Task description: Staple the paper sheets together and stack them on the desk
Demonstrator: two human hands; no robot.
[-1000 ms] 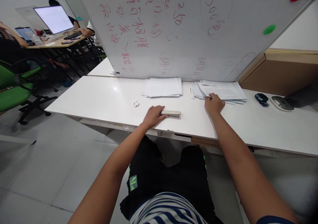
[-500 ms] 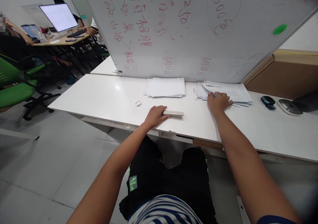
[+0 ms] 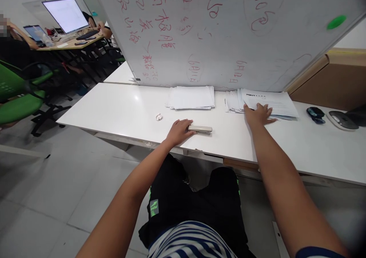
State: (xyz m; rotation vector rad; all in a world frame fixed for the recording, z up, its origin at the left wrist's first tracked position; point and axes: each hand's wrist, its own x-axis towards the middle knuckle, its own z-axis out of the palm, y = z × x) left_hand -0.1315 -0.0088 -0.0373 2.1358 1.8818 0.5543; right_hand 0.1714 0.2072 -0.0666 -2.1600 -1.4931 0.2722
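Observation:
My left hand is closed around the rear end of a cream stapler, which lies on the white desk. On the front edge of the right-hand paper stack rests my right hand, fingers spread. The stack's top sheet carries a dark printed heading, and other sheets stick out at its left side. A second pile of white paper lies behind the stapler. To the left of my left hand is a small whitish ring-shaped item.
A whiteboard with red writing stands along the desk's back. At the right are a cardboard box, a dark small object and a grey mouse-like device. A green chair and other people are at the far left.
The top sheet's left corner, lifted before, now lies flatter. My right hand has shifted slightly right and its fingers have spread. My left hand stays on the stapler. The view has shifted slightly.

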